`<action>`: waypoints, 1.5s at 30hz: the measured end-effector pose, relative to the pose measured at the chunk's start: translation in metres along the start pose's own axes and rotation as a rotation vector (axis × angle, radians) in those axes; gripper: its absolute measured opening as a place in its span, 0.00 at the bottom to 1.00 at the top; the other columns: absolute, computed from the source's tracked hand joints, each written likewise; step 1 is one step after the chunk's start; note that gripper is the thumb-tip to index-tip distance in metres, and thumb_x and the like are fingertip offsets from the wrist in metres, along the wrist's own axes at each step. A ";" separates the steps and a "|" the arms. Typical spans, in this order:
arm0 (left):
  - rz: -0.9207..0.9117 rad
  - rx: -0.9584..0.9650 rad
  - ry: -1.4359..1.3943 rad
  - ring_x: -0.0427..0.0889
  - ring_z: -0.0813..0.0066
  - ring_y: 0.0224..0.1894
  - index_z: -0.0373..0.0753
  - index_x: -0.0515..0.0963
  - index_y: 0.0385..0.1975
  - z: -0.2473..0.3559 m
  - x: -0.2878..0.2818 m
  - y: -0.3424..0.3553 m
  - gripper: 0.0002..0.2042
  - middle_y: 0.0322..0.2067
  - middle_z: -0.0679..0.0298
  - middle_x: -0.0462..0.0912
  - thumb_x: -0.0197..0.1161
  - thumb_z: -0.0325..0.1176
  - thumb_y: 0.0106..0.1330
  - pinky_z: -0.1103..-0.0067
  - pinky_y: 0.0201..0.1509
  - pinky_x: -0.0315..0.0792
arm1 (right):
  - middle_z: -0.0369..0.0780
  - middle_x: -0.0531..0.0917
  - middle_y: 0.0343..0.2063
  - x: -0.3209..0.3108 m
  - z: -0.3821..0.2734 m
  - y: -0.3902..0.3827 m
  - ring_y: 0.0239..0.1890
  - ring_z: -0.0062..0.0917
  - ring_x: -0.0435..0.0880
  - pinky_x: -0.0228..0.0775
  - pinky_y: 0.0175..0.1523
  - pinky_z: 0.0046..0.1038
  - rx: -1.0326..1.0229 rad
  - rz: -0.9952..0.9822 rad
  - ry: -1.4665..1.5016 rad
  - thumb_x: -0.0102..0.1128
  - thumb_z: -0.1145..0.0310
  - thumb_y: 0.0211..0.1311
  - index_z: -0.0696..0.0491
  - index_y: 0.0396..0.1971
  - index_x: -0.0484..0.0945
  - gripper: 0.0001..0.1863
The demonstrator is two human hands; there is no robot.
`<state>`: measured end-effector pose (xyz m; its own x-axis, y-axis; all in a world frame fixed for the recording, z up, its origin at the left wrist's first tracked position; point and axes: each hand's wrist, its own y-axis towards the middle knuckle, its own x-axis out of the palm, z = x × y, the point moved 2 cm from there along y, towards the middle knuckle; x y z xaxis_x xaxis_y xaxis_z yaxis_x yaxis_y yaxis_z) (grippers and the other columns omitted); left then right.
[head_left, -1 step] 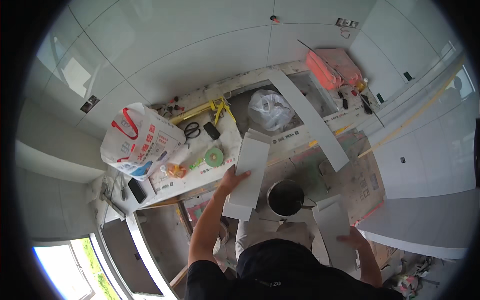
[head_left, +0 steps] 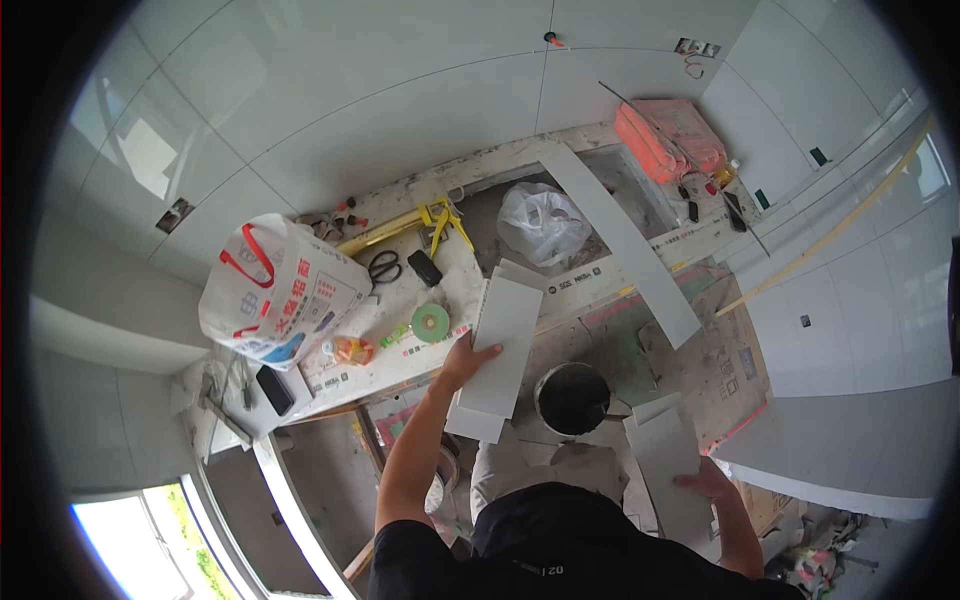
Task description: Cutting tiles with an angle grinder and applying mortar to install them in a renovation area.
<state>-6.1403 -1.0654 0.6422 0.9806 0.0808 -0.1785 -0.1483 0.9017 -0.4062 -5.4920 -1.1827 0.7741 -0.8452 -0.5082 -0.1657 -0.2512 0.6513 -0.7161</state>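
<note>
A small stack of white rectangular tile strips (head_left: 510, 335) is in my left hand (head_left: 468, 362), the thumb lying over the top face and the fingers hidden beneath. Its far end reaches over the counter's front edge. On the right, my right hand (head_left: 705, 482) grips the outer edge of another set of white tile strips (head_left: 662, 450), fingers on top and the thumb not visible. Between the two sets stands a dark round bucket (head_left: 572, 398), its inside dark and a tool handle sticking out at its right rim.
Along the dusty counter (head_left: 400, 365) are a white shopping bag (head_left: 285, 290), scissors (head_left: 384, 266), a green tape roll (head_left: 430, 322), a yellow caulking gun (head_left: 440, 220) and a phone (head_left: 274, 390). A long white strip (head_left: 620, 240) spans the sink opening beside a plastic bag (head_left: 542, 222). An orange bag (head_left: 670, 140) sits far right.
</note>
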 end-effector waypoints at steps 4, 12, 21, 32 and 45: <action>-0.124 -0.054 -0.003 0.93 0.61 0.55 0.26 0.79 0.66 -0.005 -0.014 0.053 0.39 0.55 0.49 0.93 0.83 0.53 0.67 0.66 0.61 0.85 | 0.41 0.92 0.57 0.031 -0.048 0.013 0.57 0.30 0.91 0.82 0.67 0.38 0.133 -0.037 0.132 0.90 0.68 0.53 0.61 0.66 0.86 0.38; -0.131 -0.067 0.116 0.92 0.56 0.60 0.29 0.78 0.71 0.009 -0.022 0.089 0.41 0.58 0.46 0.92 0.83 0.54 0.67 0.64 0.68 0.82 | 0.41 0.93 0.54 0.067 -0.103 0.036 0.56 0.30 0.91 0.83 0.66 0.38 0.111 -0.007 0.213 0.94 0.62 0.52 0.62 0.62 0.87 0.39; -0.171 0.022 0.135 0.92 0.53 0.61 0.28 0.78 0.70 0.010 -0.034 0.104 0.42 0.58 0.44 0.92 0.85 0.53 0.65 0.64 0.68 0.82 | 0.40 0.92 0.56 0.069 -0.114 0.052 0.58 0.29 0.90 0.82 0.66 0.37 0.173 -0.037 0.185 0.92 0.64 0.51 0.61 0.69 0.82 0.44; 0.024 0.102 0.357 0.89 0.42 0.62 0.30 0.78 0.71 0.028 -0.019 0.098 0.43 0.57 0.40 0.90 0.86 0.52 0.62 0.58 0.69 0.80 | 0.43 0.93 0.54 0.047 -0.107 0.068 0.55 0.32 0.92 0.85 0.64 0.38 0.193 -0.022 0.187 0.95 0.59 0.49 0.62 0.63 0.86 0.42; 0.202 0.198 0.669 0.77 0.35 0.67 0.37 0.73 0.77 0.008 -0.009 0.096 0.47 0.62 0.38 0.80 0.87 0.52 0.60 0.49 0.72 0.74 | 0.43 0.94 0.53 0.039 -0.095 0.083 0.55 0.31 0.93 0.85 0.64 0.37 0.173 -0.057 0.117 0.93 0.60 0.51 0.62 0.65 0.85 0.42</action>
<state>-6.1622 -0.9761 0.6117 0.6386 0.0342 -0.7688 -0.2305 0.9617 -0.1486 -5.5906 -1.0947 0.7724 -0.8835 -0.4658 -0.0494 -0.2234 0.5118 -0.8296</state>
